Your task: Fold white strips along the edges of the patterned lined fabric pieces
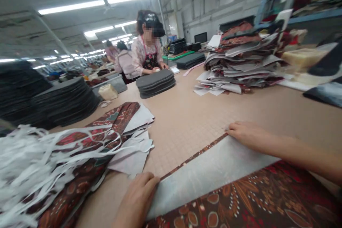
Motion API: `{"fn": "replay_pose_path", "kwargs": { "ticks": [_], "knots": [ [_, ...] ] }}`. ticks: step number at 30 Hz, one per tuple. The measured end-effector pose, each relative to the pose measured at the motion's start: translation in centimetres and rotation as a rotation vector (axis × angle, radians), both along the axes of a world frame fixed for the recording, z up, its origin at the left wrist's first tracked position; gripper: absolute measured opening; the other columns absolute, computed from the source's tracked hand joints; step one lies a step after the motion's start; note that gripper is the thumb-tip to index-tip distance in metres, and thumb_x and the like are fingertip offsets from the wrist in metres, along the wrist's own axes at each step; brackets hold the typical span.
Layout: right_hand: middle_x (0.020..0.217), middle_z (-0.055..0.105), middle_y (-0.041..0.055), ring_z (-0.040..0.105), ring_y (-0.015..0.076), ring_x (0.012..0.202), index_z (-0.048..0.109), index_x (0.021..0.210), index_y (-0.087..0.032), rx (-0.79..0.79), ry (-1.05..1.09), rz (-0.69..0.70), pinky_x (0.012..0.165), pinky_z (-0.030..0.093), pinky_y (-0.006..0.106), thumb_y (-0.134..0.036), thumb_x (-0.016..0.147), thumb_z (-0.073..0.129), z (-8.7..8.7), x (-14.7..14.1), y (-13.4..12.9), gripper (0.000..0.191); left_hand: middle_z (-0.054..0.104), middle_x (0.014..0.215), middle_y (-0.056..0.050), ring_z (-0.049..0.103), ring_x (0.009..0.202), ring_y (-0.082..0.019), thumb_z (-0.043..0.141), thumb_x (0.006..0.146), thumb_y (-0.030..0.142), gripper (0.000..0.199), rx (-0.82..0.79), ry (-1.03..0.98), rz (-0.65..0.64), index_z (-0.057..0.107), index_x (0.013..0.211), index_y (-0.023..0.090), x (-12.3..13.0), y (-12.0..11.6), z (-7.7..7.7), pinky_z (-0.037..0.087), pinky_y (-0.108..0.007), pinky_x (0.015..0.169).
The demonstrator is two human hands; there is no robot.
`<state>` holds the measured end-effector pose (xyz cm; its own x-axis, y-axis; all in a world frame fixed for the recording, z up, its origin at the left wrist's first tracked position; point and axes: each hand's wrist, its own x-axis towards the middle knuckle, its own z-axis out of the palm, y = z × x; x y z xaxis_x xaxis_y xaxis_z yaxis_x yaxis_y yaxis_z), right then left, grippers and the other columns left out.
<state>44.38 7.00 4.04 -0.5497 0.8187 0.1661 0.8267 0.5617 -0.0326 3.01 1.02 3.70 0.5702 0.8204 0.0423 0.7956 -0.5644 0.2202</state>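
Patterned fabric (267, 199) cut off by bottom edge; co-worker's face blurred.

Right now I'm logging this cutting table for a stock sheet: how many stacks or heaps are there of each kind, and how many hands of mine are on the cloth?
Dark grey felt stacks: 4
Patterned fabric piles: 2
White strip heaps: 1
Own hands, left hand and right hand, on the patterned cloth piece: 2
Total: 9

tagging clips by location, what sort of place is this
Most likely a garment or textile workshop: stacks of cut fabric pieces on a long table, patterned cloth under both hands, and a co-worker at a stack of grey pieces.
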Motion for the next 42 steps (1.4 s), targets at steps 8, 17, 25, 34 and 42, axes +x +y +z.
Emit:
{"fn": "replay_pose_path", "kwargs": {
  "ticks": [8,17,25,34,42],
  "knots": [
    [0.083,0.06,0.0067,0.055,0.0172,0.081,0.063,0.085,-0.015,-0.284,0.109,0.413,0.07,0.04,0.027,-0.016,0.086,0.048,3.1,-16.8,0.0,0.015,0.061,0.086,-0.001,0.054,0.086,-0.018,0.06,0.074,0.014,0.011,-0.217,-0.169,0.252,0.061,0.084,0.02,0.7,1.6,1.1,0.04,-0.031,0.077],
    [0.081,0.059,0.0061,0.052,0.018,0.075,0.057,0.08,-0.015,-0.238,0.131,0.401,0.064,0.038,0.028,-0.028,0.081,0.057,-0.3,-21.8,-0.2,0.013,0.062,0.079,0.0,0.052,0.083,-0.018,0.06,0.08,0.019,0.004,-0.123,-0.18,0.23,0.062,0.077,0.019,1.0,1.7,0.6,0.034,-0.032,0.076],
    [0.076,0.059,0.0066,0.051,0.0162,0.068,0.057,0.079,-0.015,-0.262,0.075,0.425,0.061,0.038,0.027,-0.009,0.079,0.047,-0.3,-20.9,0.4,0.011,0.064,0.079,0.002,0.053,0.086,-0.019,0.063,0.076,0.013,0.01,-0.137,-0.101,0.13,0.065,0.081,0.021,0.5,1.8,1.2,0.031,-0.036,0.08],
    [0.078,0.056,0.0059,0.049,0.0173,0.073,0.057,0.078,-0.014,-0.156,0.208,0.526,0.064,0.04,0.028,-0.013,0.083,0.05,-2.3,-21.6,-0.7,0.009,0.062,0.079,0.001,0.052,0.083,-0.017,0.057,0.08,0.013,0.01,0.013,-0.091,0.022,0.064,0.08,0.02,0.2,1.3,0.9,0.031,-0.036,0.081],
    [0.084,0.057,0.0096,0.046,0.02,0.076,0.057,0.1,-0.009,0.034,0.133,0.796,0.068,0.041,0.033,-0.014,0.09,0.041,-1.4,-19.4,-1.9,0.019,0.06,0.083,-0.003,0.048,0.085,-0.018,0.041,0.09,0.015,0.017,0.305,0.107,-0.143,0.058,0.091,0.015,0.1,-1.3,1.0,0.026,-0.041,0.095]
  ]
}}
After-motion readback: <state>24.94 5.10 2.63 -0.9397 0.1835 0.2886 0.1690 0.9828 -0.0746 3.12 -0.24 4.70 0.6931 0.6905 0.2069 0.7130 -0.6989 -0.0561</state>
